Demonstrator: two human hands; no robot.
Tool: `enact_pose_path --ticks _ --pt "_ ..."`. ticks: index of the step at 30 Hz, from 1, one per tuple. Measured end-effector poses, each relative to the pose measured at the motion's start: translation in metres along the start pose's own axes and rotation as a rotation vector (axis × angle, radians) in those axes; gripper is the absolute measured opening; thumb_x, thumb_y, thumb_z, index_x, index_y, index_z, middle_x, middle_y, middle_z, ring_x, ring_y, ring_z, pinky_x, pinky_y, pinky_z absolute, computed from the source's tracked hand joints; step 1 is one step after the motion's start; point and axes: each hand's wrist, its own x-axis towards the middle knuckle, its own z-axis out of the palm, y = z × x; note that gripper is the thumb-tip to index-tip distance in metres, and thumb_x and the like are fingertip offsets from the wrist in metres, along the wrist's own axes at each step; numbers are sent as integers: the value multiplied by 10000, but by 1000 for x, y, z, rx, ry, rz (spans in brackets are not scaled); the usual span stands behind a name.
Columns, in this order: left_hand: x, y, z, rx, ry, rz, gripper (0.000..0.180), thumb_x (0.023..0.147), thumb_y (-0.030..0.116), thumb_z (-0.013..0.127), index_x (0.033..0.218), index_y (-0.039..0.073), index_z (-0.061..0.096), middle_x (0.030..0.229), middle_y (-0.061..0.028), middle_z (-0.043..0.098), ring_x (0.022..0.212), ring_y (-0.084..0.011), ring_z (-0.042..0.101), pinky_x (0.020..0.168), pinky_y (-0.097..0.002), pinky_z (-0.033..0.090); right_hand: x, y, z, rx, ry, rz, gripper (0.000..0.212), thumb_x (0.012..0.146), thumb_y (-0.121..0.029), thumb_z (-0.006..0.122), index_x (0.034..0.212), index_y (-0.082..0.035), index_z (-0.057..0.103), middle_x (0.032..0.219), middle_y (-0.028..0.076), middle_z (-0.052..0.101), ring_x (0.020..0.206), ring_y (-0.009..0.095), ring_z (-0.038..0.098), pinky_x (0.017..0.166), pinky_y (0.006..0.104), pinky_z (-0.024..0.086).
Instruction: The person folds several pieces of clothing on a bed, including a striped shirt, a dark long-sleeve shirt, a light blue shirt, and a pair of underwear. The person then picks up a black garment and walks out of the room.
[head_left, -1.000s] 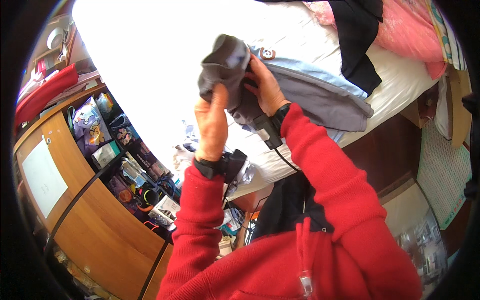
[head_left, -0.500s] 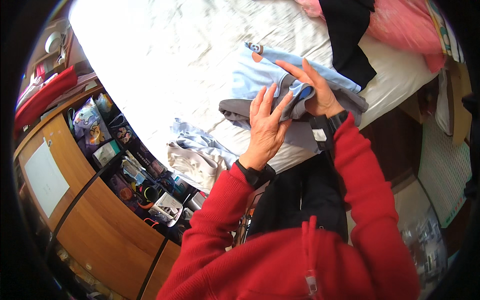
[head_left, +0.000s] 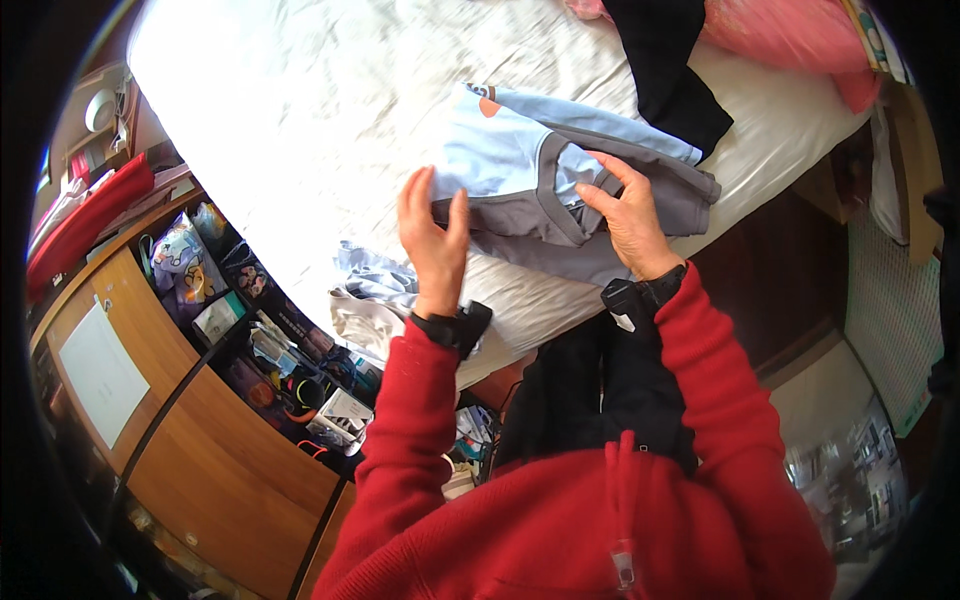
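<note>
Two red sleeves [head_left: 410, 420] come up from my red top [head_left: 540, 535], above my black trousers [head_left: 555, 415], with a dark band [head_left: 462, 328] at my left wrist. My left hand [head_left: 433, 240] is unclenched, thumb apart from the fingers, at the left edge of a light blue and grey shirt [head_left: 500, 160]; I can't tell whether it pinches any cloth. My right hand [head_left: 638, 225] is at the shirt's neck opening, thumb and forefinger spread over the grey neckband [head_left: 548, 180]; whether they grip the fabric I can't tell. The shirt lies partly folded on the white sheet [head_left: 290, 130] in front of me, its grey parts toward me and to the right. Left of it sit a crumpled pale blue cloth [head_left: 375, 265] and a cream one [head_left: 365, 318], touching. Left of the bed is a wooden cabinet [head_left: 225, 440] with packed shelves. Beyond the shirt, toward the right, lie a black cloth [head_left: 665, 85] and pink bedding [head_left: 770, 45].
</note>
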Motion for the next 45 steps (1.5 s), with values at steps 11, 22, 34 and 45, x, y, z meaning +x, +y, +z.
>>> enact_pose_path --ticks 11,22,34,45 --pt "34 -34 9 -150 -408 -347 532 824 297 779 1193 -48 611 959 -100 678 862 -144 618 751 -265 487 -5 13 -17 -320 208 -153 312 821 -10 636 1132 15 648 1002 68 695 897 120 602 828 255 474" --pt "54 -16 -11 -653 -694 -567 424 840 154 718 1187 -57 598 1019 -84 678 895 -130 618 814 -268 491 -28 -1 43 -99 63 -58 481 914 -173 660 1344 -22 505 1031 78 590 692 118 574 638 259 484" --pt "-17 124 26 -187 -666 247 746 738 106 719 1425 28 440 814 -140 584 718 -304 569 680 -397 476 -29 -4 -15 701 -50 171 654 973 -621 411 1387 -120 484 1250 27 563 1123 173 536 984 323 416" --pt "-91 127 92 -339 -612 113 387 825 3 643 1208 -15 590 1045 -171 623 905 -309 626 781 -365 508 -47 13 -124 -98 244 8 347 891 -113 673 1191 27 570 1035 43 671 876 142 631 780 253 502"
